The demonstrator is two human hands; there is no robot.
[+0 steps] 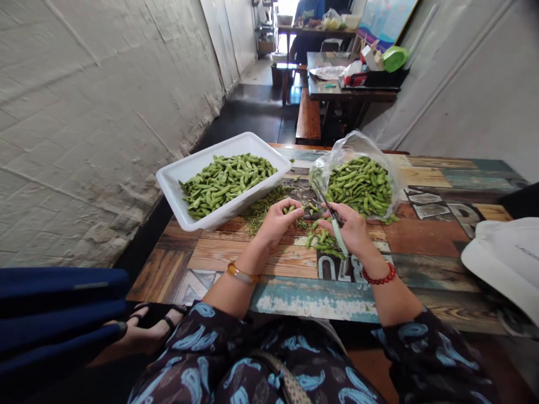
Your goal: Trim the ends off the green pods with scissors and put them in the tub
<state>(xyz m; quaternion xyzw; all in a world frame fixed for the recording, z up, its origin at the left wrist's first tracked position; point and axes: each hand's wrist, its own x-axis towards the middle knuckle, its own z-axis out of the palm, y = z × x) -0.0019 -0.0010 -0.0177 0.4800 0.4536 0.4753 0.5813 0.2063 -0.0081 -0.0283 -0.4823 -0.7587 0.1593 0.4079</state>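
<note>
My left hand [281, 220] is closed around a green edamame pod [288, 210], above the table near a heap of trimmed stem bits [263, 212]. In my right hand [350, 224] is a pair of scissors [337, 230] with pale green handles, its blades pointing up and away to the left. Several loose pods [325, 242] lie on the table between and below the hands. Beyond my left hand stands a white plastic tub [191, 222] full of edamame pods [231, 180]. Behind my right hand, an open clear plastic bag [352, 145] holds more pods [361, 184].
The patchwork wood-print table [286, 294] carries a white cap [503, 249] at the right edge. A person's leg in blue [63, 303] and a sandalled foot are at lower left. Farther back are a bench [309, 115], another table [318, 84] with goods, and a seated person [309, 11].
</note>
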